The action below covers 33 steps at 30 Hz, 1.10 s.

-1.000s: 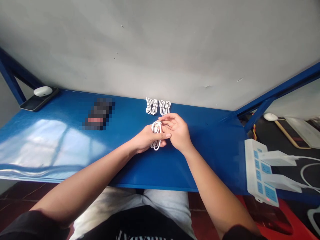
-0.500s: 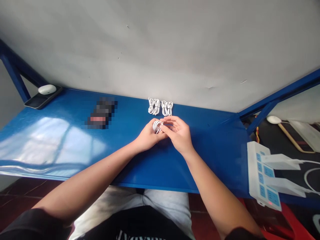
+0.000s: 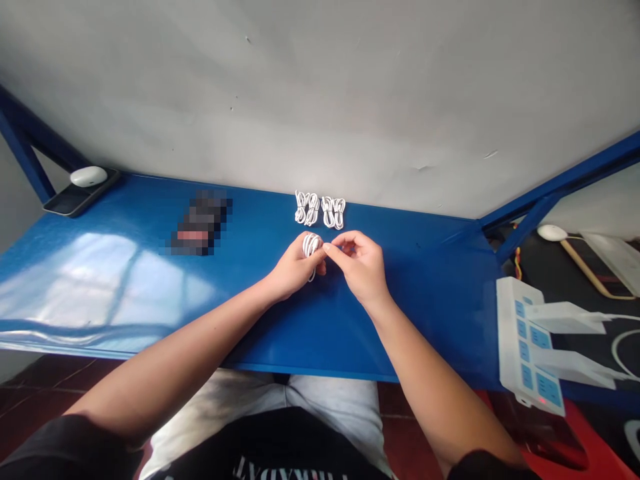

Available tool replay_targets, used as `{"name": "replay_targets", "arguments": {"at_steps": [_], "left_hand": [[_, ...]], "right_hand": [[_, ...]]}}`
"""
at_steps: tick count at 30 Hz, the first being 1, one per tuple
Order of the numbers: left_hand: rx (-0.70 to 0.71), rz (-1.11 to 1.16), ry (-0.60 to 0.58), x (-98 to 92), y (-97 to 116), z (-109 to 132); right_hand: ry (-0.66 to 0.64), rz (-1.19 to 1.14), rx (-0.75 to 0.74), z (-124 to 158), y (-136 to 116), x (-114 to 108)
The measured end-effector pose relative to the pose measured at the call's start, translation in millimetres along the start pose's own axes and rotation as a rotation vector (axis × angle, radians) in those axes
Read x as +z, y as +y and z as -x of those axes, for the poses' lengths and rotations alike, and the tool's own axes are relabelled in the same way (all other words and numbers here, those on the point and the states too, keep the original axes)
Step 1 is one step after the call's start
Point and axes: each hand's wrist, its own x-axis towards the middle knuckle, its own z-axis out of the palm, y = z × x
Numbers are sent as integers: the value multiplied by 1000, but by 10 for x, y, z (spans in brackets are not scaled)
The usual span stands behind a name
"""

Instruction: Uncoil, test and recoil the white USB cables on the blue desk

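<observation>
My left hand [image 3: 294,268] is closed around a coiled white cable [image 3: 313,246], whose loops show above the thumb. A bit of the same cable hangs below the fingers. Just to the right, my right hand [image 3: 361,262] pinches thumb and forefinger together close to the left thumb tip; what lies in the pinch is too small to make out. Beyond both hands, several tied white cable bundles [image 3: 327,212] lie in a row near the wall.
The blue table [image 3: 430,300] meets a grey wall [image 3: 320,100]. At left are a blurred-out dark object [image 3: 203,223] and a black tray [image 3: 75,200] bearing a white mouse [image 3: 89,177]. A white power strip [image 3: 520,347] with plugged-in chargers stands at right.
My right hand has drawn slightly right, from over the coil to a pinch beside it. More of the coil shows, with a bit hanging below my left hand.
</observation>
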Motion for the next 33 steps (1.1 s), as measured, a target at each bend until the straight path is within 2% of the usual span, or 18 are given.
{"name": "replay_targets", "arguments": {"at_steps": [4,10,13,16,19,24,28,33], "left_hand": [[48,-118,24,-11,-37,9],[99,-142,-34,-37,-25,29],[108,-121,-71,-42,-23,24],[76,-94,-86,-33,-33,12],[-21,-22,-79,-12,-25,4],[-128,94,-92,19,36,10],[-90,36,-72,12,16,15],[7,-38,-96,-7,-13,35]], "right_hand": [[-93,101,53,16,-16,2],[-217,83,138,-28,-13,-87],[-222,144,124,-23,-52,-101],[-171,192,82,-6,-78,-71],[-144,114,95,-7,-51,-39],[-143,-106,212,-32,-13,-31],[-189,-165,258,-21,-48,-26],[-270,-134,234,1,-31,-14]]}}
